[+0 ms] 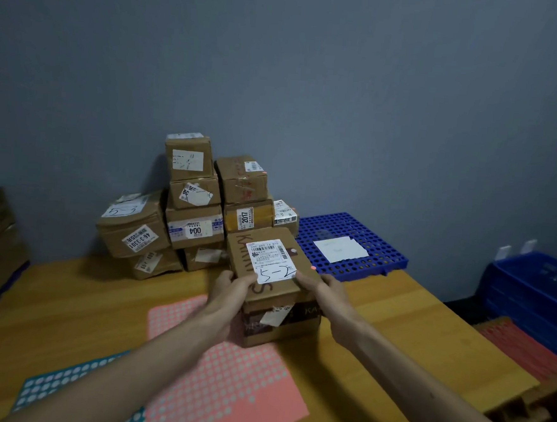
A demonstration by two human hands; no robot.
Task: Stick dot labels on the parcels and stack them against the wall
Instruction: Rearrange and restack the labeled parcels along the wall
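- Nearest, a pink sheet of dot labels [225,381] lies on the wooden table [411,319], with a teal sheet [60,383] at its left.
- Just beyond, the left hand [229,286] and right hand [318,287] clasp a brown parcel [272,286] by opposite top edges. Whether it rests on the table is unclear.
- The box looks stiff, taped and probably light. A two-sided hold suits it, though the tape may be slick.
- Farthest, the stack of parcels [194,211] stands against the grey wall [312,81].

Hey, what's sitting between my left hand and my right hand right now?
In the head view, a cardboard parcel marked 5-2 sits between the left hand and the right hand, which grip its sides.
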